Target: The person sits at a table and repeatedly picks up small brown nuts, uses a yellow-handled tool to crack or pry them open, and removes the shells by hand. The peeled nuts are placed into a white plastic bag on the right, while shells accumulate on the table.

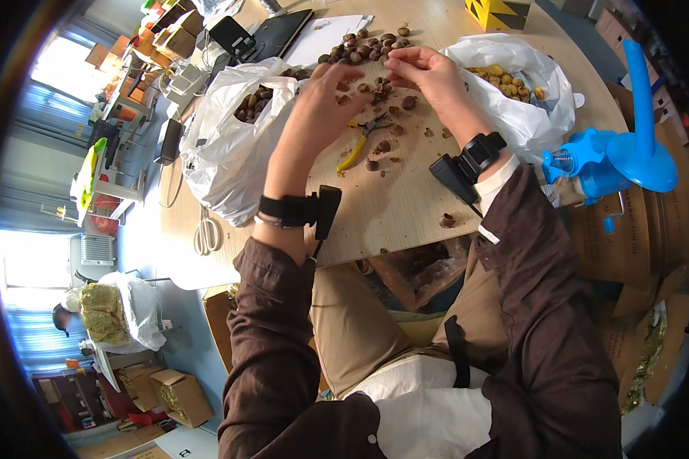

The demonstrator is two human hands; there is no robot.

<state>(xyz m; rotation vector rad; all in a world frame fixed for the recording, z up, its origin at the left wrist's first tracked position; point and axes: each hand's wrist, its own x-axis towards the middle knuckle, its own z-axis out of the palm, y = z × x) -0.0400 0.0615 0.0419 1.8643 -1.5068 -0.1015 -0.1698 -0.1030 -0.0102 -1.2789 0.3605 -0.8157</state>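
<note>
My left hand point(326, 106), slightly blurred, is over the wooden table with thumb and fingers apart. Opposite it, my right hand point(428, 72) has its thumb and fingertips close together; whether a chestnut is between them is unclear. Just beyond both hands lies a pile of brown chestnuts point(363, 50). Broken shell pieces point(380, 86) are scattered below the fingers. Yellow-handled cutting pliers point(353, 154) rest beside my left wrist. A white plastic bag point(215, 149) holding unpeeled chestnuts point(255, 104) stands left, and another white bag point(528, 123) with peeled yellow chestnuts point(502, 83) sits right.
White-handled scissors point(208, 235) lie near the table's left edge. A blue hand-cranked device point(597, 155) is at the right edge. A phone on a stand point(232, 39) and papers point(324, 40) are at the back. Cardboard boxes point(626, 229) stand right; a person point(72, 304) is far left.
</note>
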